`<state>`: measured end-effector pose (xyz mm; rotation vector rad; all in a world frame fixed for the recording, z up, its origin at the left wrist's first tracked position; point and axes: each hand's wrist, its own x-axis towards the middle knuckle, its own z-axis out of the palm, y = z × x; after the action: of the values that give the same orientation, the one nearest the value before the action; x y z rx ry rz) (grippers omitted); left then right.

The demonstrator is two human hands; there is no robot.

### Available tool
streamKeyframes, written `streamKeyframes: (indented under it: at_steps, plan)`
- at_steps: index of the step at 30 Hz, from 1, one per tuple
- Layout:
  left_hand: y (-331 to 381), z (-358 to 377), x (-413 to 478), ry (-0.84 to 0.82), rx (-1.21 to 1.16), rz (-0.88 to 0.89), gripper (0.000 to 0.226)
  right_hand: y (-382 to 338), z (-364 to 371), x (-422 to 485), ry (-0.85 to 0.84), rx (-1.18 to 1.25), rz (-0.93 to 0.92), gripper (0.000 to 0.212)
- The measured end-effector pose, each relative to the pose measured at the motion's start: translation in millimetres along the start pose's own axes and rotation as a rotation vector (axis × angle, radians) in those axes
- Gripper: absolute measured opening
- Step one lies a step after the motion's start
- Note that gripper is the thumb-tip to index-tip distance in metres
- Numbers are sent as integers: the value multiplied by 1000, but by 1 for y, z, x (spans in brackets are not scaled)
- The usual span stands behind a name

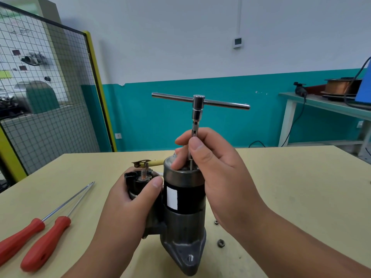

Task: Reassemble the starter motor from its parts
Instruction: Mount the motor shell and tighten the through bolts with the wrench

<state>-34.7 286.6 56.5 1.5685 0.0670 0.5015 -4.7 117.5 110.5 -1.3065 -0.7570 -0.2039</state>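
steadying the starter motor (pixel 183 197) upright on the table (pixel 281 187) by gripping its solenoid (pixel 140 181) with the left hand (pixel 128 199); pinching the shank of the t-handle wrench (pixel 197 109) with the right hand (pixel 212 163), seemingly spinning a bolt into the end cap (pixel 180 173); probably needing the crossbar (pixel 170 97) next for tightening.

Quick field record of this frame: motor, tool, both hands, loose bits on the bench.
motor: starter motor stands upright on the table, nose housing down
tool: T-handle socket wrench vertical, tip at the motor's top end
right: right hand pinches the wrench shaft
left: left hand grips the solenoid beside the motor body
idle tools: two red-handled screwdrivers lying at left
loose parts: nut on the table, right of the motor base
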Motion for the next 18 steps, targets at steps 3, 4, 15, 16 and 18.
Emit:
streamKeyframes:
  at_steps: [3, 4, 15, 16, 18]
  plan:
    - [-2, -1, 0, 2, 18, 15, 47, 1, -2, 0, 0, 20, 9, 28]
    - [-2, -1, 0, 1, 18, 16, 47, 1, -2, 0, 2, 28, 13, 30]
    - [-3, -1, 1, -6, 0, 11, 44, -1, 0, 0, 2, -2, 11, 24]
    - [-3, -1, 2, -3, 2, 12, 46, -1, -1, 0, -2, 4, 15, 25]
    - [-3, -1, 2, 6, 6, 13, 48, -1, -1, 0, -6, 22, 21, 28]
